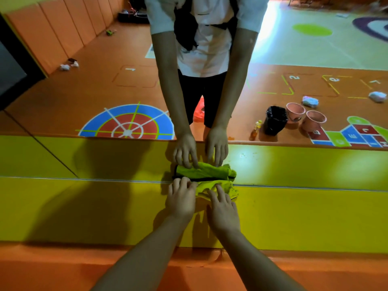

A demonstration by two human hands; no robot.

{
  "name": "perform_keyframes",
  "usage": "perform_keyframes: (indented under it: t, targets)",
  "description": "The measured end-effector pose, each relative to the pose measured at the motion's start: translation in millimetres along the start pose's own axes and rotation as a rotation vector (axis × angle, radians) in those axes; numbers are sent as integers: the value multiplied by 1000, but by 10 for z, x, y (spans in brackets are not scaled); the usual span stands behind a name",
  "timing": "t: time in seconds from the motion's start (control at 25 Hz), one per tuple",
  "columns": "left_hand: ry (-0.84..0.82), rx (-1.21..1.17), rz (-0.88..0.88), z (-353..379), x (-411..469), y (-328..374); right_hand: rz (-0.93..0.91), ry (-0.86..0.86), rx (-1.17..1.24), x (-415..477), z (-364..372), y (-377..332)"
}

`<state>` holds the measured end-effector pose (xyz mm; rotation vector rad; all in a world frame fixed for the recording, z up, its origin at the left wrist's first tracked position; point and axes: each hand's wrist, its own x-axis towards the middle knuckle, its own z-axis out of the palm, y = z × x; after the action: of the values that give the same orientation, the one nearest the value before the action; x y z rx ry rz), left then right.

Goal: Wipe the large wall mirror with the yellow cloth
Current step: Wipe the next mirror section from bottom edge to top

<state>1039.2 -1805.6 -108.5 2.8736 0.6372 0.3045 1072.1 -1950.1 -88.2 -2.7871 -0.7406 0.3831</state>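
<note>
Entry: I have both hands down at the foot of the large wall mirror [88, 85], a frameless glass sheet that fills the view from 9 through 12 to 3 o'clock. The yellow cloth [218, 186], a crumpled lime-yellow fabric rag with a dark hem, lies bunched at centre frame. It touches the bottom edge of the glass and rests on the top of the glossy yellow padded ledge [315, 217]. Grip: the left hand [181, 199] is unclenched, its straight fingers pressing the cloth's 9 o'clock end. The right hand [223, 210] is likewise released, its spread fingers flat on the 3 o'clock half. Neither hand pinches or wraps the fabric. Progress, my judgement: early. The cloth meets only the lowest strip of the mirror, and I cannot tell any wiped area from unwiped. All the glass toward 12 o'clock remains to be covered. The rag is folded small, so I expect many passes. Count: one mirror, one cloth, two hands on it. Seen only as reflections at 2 o'clock are two round pink plastic buckets [295, 112], one black bag-lined bin [275, 120] and one small bottle of orange liquid [255, 131]. There are four pale crumpled wads [310, 101], two at 2 o'clock and two at 10 o'clock.
</note>
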Motion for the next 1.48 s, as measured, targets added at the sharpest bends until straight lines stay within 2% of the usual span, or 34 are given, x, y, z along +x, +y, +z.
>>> perform_keyframes:
  t: [0.16,0.28,0.36,0.48,0.56,0.64,0.76,0.8,0.92,1.2,1.36,1.48]
  targets:
    - [34,-67,181,-323,-161,145,76,52,100,-186,-196,5]
    - [76,-93,347,-914,-200,386,114,172,129,-358,-659,13]
    - [11,-132,359,-1430,-191,550,88,252,118,-521,-1141,8]
    - [68,-245,326,-2270,-113,862,60,384,39,-709,-1945,-50]
    - [107,-294,366,-2935,-25,1123,35,524,18,-813,-2614,-125]
    - [253,-273,488,-3507,130,1339,-50,670,11,-925,-3330,-241]
    - [612,-132,708,-4487,473,1569,-178,870,77,-1102,-4470,-451]
    - [674,-97,743,-4795,570,1650,-207,930,80,-1165,-4793,-521]
    - [887,4,759,-5775,725,1994,-260,1083,44,-1418,-5752,-697]
    - [1074,148,668,-7184,984,2870,-450,1507,-135,-1602,-7467,-629]
    - [1175,73,671,-7739,1291,3442,-432,1628,-236,-1576,-8356,-467]
    - [1191,96,615,-8092,1517,3689,-457,1629,-310,-1498,-8918,-465]
